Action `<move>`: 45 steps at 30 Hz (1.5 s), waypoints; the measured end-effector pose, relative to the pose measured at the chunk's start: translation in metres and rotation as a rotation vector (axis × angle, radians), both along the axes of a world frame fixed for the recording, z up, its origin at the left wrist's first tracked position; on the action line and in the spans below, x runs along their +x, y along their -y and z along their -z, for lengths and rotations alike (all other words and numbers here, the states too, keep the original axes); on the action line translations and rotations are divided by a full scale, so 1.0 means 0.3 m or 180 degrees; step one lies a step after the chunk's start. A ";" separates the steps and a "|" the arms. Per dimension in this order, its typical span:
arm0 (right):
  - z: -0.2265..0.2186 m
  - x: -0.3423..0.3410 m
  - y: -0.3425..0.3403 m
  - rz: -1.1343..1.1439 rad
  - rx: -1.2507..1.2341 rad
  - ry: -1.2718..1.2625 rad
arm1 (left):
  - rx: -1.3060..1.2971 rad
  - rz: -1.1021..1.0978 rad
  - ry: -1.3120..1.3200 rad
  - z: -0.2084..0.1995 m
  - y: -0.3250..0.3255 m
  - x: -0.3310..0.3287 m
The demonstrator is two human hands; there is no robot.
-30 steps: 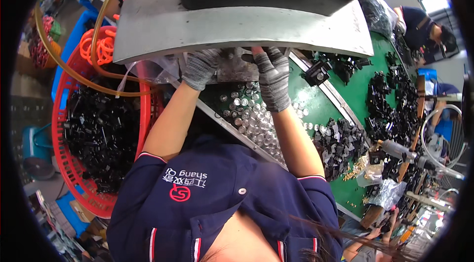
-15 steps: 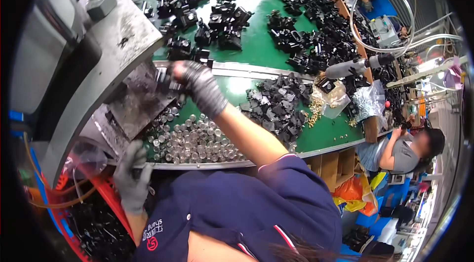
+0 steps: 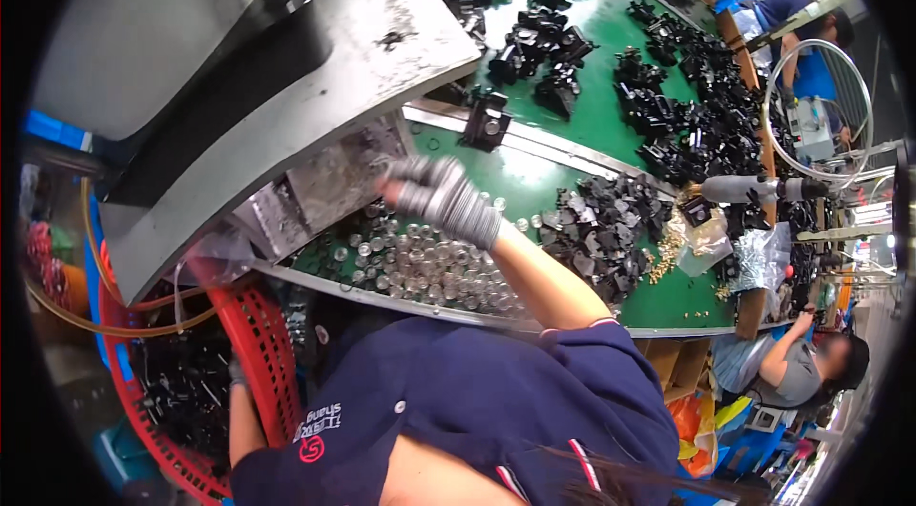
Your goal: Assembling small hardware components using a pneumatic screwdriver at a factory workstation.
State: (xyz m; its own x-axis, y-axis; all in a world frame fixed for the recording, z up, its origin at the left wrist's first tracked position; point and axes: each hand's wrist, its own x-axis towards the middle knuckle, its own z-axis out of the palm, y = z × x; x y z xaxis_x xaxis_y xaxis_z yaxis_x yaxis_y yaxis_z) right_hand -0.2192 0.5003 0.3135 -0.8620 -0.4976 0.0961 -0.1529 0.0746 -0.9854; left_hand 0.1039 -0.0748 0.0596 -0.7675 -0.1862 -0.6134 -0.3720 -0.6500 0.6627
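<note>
My right hand (image 3: 439, 199), in a grey striped glove with bare fingertips, is beside the worn metal block (image 3: 348, 167) under the press. Its fingers are apart and slightly blurred, with nothing visible in them. Below it lie many clear round lenses (image 3: 434, 268) on the green table. A black plastic housing (image 3: 488, 121) with a round clear piece in it stands by the metal strip, beyond the hand. My left hand (image 3: 238, 372) reaches into the red basket (image 3: 272, 339), among black plastic parts (image 3: 191, 392); the basket's rim hides most of its fingers.
The heavy grey press frame (image 3: 286, 115) overhangs the left side. Black housings (image 3: 563, 58) and dark flat pieces (image 3: 611, 229) lie in heaps on the table. A power screwdriver (image 3: 749, 189) hangs at right, above small brass-coloured pieces (image 3: 668, 253). Co-workers are at the far right.
My left hand has gone from the table edge down into the red basket. My right hand has drawn back from the black part by the press. The whole view has shifted left.
</note>
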 end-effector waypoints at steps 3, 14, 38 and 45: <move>-0.002 0.079 0.070 -0.1150 0.1771 -0.0939 | -0.0395 0.0293 0.0194 -0.001 -0.155 -0.090; 0.027 0.115 0.155 -0.1249 0.3099 -0.1628 | -0.1757 0.1081 0.0872 -0.220 -0.294 -0.279; 0.015 0.081 0.211 -0.0668 0.2823 -0.0891 | 0.0702 0.0029 -0.2417 -0.939 -0.972 -0.492; 0.024 0.132 0.246 -0.0870 0.2707 -0.2049 | 0.1331 -0.0085 -0.1377 -0.887 -0.985 -0.561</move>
